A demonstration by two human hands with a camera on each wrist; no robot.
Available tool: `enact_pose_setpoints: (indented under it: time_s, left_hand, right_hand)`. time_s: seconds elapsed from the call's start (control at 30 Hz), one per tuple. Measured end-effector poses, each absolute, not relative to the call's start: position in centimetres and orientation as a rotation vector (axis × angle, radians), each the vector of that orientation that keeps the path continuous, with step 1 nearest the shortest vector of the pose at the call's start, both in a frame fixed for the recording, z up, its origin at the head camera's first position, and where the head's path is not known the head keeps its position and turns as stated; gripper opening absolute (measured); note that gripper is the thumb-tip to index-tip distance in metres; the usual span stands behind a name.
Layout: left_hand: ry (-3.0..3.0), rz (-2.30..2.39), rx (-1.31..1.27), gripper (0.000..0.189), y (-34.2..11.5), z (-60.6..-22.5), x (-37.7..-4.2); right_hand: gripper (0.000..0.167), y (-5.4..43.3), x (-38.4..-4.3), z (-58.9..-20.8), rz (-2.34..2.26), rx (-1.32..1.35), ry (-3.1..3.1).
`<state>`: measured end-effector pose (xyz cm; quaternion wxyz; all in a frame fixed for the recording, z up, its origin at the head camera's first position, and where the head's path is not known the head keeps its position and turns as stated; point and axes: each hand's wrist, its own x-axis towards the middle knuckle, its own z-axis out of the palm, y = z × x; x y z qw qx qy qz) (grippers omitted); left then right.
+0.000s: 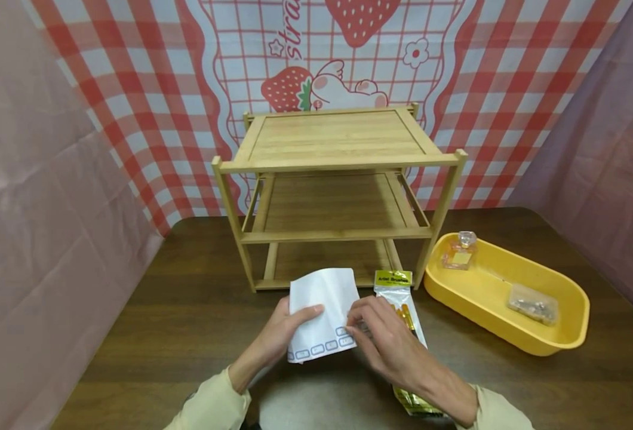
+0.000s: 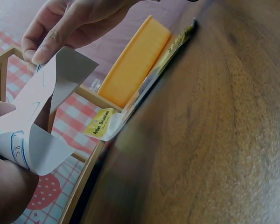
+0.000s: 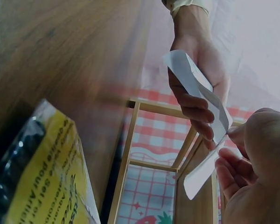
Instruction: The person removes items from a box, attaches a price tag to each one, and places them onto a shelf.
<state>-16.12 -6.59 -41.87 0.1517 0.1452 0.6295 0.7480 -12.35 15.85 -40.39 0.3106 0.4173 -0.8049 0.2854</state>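
Observation:
A white sheet of labels (image 1: 322,301), with blue-outlined labels bearing handwriting along its lower edge, is held above the table in front of the rack. My left hand (image 1: 274,334) grips it from the left, thumb on the face and fingers behind. At the sheet's right edge, near the corner labels, my right hand (image 1: 389,340) pinches with thumb and fingertips. In the left wrist view the sheet (image 2: 32,102) curls, and the right hand (image 2: 81,21) pinches its edge. Whether a label is lifted there cannot be told. Below the right forearm lies a packet of artist brushes (image 1: 394,279).
A three-tier wooden rack (image 1: 343,138) stands behind the hands. To the right, a yellow tub (image 1: 467,310) holds a perfume bottle (image 1: 459,254) and a small clear box (image 1: 532,303) with something metallic-looking inside. A checked strawberry cloth (image 1: 150,89) hangs behind.

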Motion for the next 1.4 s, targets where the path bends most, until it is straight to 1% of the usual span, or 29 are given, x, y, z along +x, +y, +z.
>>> enact_pose_setpoints:
  time_s: [0.03,0.07,0.43,0.63,0.8,0.9,1.0,1.07,1.23,1.4]
  left_hand:
    - [1.806,2.147,0.418,0.034,-6.6,-41.9,-16.1]
    - [1.806,2.146,0.419,0.034,-6.6,-41.9,-16.1]
    - [1.815,2.147,0.434,0.035,-6.5,-41.9,-16.1]
    - [1.847,2.153,0.414,0.036,-6.7,-41.9,-16.0]
    - [1.860,2.151,0.409,0.038,-6.8,-41.8,-16.0]
    - [1.845,2.146,0.412,0.038,-6.9,-41.7,-16.0]
    - [1.820,2.148,0.430,0.036,-6.9,-41.6,-16.0]
    - [1.803,2.151,0.445,0.035,-7.0,-41.6,-16.0]
    - [1.767,2.165,0.468,0.034,-7.1,-41.6,-16.0]
    - [1.752,2.168,0.475,0.033,-7.2,-41.6,-15.9]
  right_hand:
    - [0.030,15.9,-12.4,-40.4,0.752,1.106,-2.123]
    - [0.031,15.9,-12.4,-40.4,0.752,1.106,-2.127]
    - [0.028,16.0,-12.5,-40.4,0.727,1.159,-2.051]
    - [0.023,16.0,-12.6,-40.5,0.858,1.141,-2.020]
    - [0.018,16.4,-13.0,-40.6,1.040,1.022,-2.048]
    - [0.005,16.6,-13.2,-40.6,1.115,0.939,-2.063]
    - [0.019,16.7,-13.1,-40.5,1.224,0.840,-2.124]
    - [0.023,16.7,-13.0,-40.3,1.333,0.766,-2.189]
    - [0.013,16.8,-12.9,-39.7,1.659,0.601,-2.306]
    - [0.007,17.1,-13.0,-39.3,1.784,0.534,-2.369]
